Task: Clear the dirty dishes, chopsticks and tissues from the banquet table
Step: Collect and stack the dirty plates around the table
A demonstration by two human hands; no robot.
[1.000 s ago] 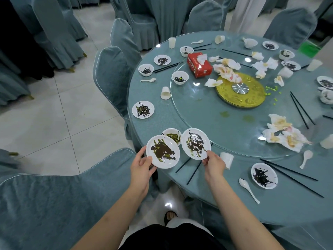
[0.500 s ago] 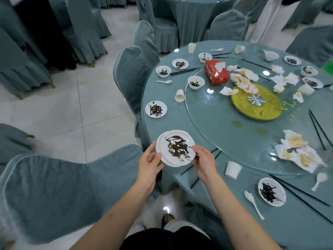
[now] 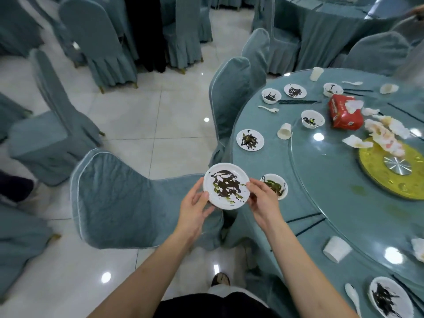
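A white plate (image 3: 226,185) smeared with dark sauce is held off the edge of the bench (image 3: 321,191), above a covered chair (image 3: 128,200), with both hands on its rim. The left hand (image 3: 195,208) cups the plate's left edge from below, fingers curled around it; the right hand (image 3: 261,201) pinches the right edge between thumb and fingers. Whether a second plate sits beneath it cannot be told. Just beyond the right hand, a small bowl (image 3: 275,185) with green and dark residue stands on the bench, partly hidden by the fingers. Farther out from the right hand lie black chopsticks (image 3: 307,222), a tipped white cup (image 3: 336,249), another dirty plate (image 3: 250,140), a red tissue pack (image 3: 345,112) and crumpled tissues (image 3: 385,129) on the glass turntable (image 3: 332,175).
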